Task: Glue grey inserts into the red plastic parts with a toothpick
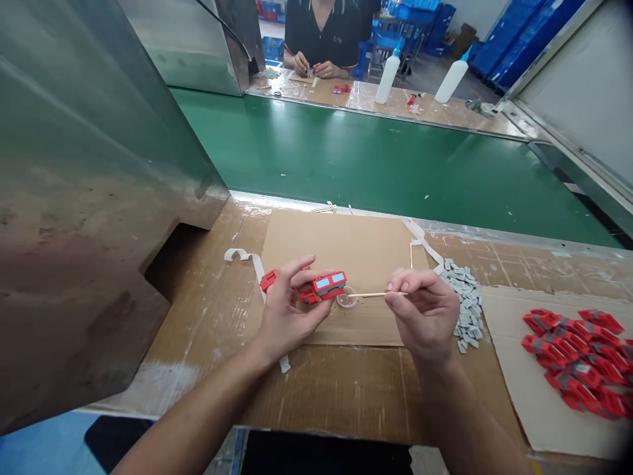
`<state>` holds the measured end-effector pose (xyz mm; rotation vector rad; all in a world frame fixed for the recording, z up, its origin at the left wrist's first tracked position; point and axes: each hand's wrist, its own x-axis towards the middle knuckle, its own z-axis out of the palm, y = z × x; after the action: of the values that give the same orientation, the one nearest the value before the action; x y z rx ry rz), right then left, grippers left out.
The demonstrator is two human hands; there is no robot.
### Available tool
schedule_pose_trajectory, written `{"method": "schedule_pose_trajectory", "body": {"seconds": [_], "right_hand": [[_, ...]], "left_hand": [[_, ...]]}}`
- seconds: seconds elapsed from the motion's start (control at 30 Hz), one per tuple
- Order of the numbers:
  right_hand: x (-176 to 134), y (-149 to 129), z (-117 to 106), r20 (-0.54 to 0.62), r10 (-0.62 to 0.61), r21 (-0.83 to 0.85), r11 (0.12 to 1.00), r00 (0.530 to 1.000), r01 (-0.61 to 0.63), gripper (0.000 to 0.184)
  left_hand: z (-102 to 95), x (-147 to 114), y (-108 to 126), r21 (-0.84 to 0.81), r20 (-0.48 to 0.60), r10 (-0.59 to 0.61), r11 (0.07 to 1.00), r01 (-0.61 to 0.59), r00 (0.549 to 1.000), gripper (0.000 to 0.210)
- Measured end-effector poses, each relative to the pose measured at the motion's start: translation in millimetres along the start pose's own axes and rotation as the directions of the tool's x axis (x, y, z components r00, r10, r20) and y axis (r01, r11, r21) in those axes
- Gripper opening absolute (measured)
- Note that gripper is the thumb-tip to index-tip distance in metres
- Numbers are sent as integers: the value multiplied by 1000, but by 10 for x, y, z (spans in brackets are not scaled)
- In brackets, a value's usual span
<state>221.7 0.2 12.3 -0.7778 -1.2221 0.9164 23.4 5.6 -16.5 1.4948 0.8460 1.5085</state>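
Note:
My left hand (pixel 289 313) is closed round a red and grey plastic toy part (pixel 330 284) with two light-blue windows on top. Another red piece (pixel 268 280) shows at the far side of that hand; whether it belongs to the same part is hidden by the fingers. Between thumb and fingers, my right hand (pixel 428 313) pinches a thin wooden stick (pixel 370 295) pointing left. The stick's tip is at a small round clear dish (pixel 346 303) beside the toy part. Beneath both hands lies a cardboard sheet (pixel 341 244).
Small grey pieces (pixel 467 303) are heaped right of my right hand. Red toy parts (pixel 578 359) lie farther right. White tape strips (pixel 420 237) edge the cardboard. A metal housing (pixel 89 218) stands left. Beyond the green belt (pixel 376 158), a person (pixel 321 39) works near two white bottles (pixel 388 79).

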Motion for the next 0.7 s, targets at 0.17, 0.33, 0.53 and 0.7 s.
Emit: {"method": "schedule_pose_trajectory", "body": {"seconds": [0.17, 0.33, 0.53, 0.7], "right_hand": [[-51, -7, 91, 59, -9, -70, 997, 998, 13, 21], [-66, 21, 101, 114, -11, -131, 991, 993, 26, 20], [-69, 18, 93, 117, -48, -179, 981, 992, 69, 20], [-61, -2, 73, 126, -61, -206, 975, 990, 86, 19]], "left_hand": [[27, -43, -2, 68, 19, -11, 998, 10, 1000, 68], [25, -48, -8, 58, 45, 13, 998, -15, 999, 69], [16, -65, -28, 86, 77, 55, 994, -62, 996, 76], [-9, -75, -47, 125, 76, 58, 990, -67, 995, 78]]}}
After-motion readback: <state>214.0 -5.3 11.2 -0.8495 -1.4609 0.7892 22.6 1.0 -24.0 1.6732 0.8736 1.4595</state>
